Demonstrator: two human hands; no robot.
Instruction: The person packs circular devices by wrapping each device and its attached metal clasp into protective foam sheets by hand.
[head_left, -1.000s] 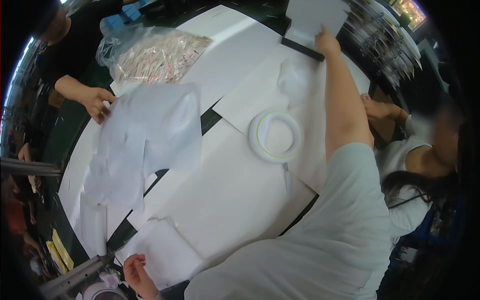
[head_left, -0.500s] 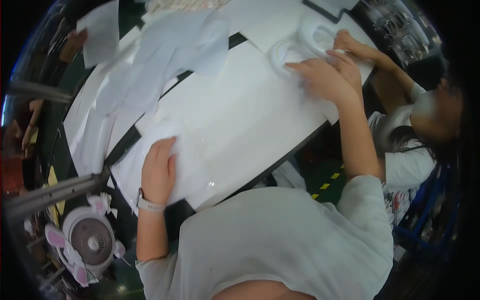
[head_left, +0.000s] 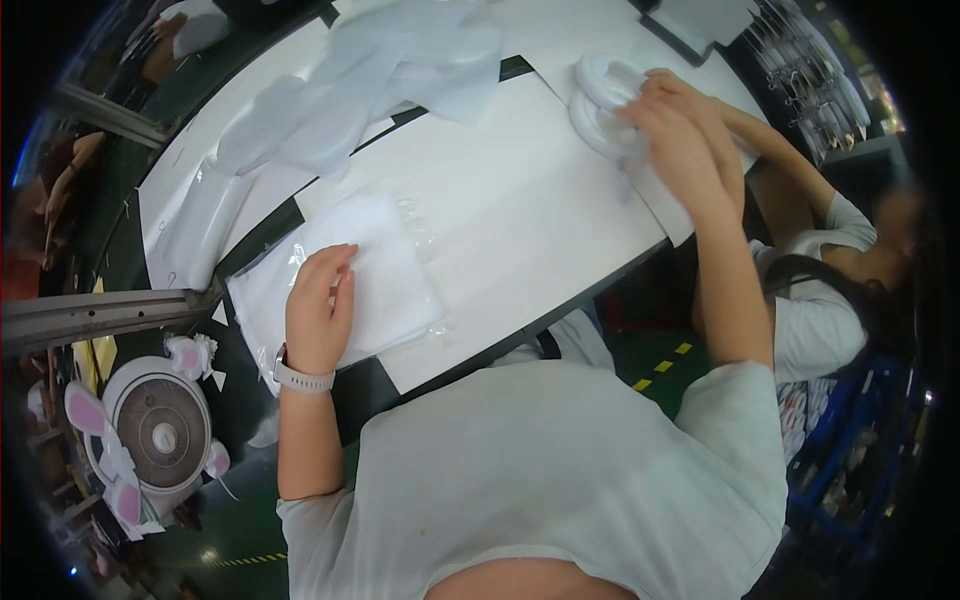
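Two-handed work at the worktop (head_left: 530, 200), reach stretched far right. The step in hand looks like handling a pair of pale rings: one far ring (head_left: 588, 78) and one near ring (head_left: 586, 128), overlapping at the worktop's far right.

Right hand (head_left: 685, 150) is at the rings, blurred; its fingers bend toward the near ring's right side. Cannot tell whether they grip it or only touch. A co-worker's forearm (head_left: 785, 150) comes in from the right, the hand there partly covered by the right hand, so whose fingers meet the far ring is unclear.

Left hand (head_left: 320, 310) is at the near left, over the stack of white sheets (head_left: 385, 265) in clear plastic. Fingers loosely curved, thumb apart, nothing visibly pinched; they seem to rest on it.

Judgement: the next move calls for a sure hold on one ring's rim, clear of the co-worker's fingers, with the left hand steadying the stack. Slick plastic may slide if pushed.
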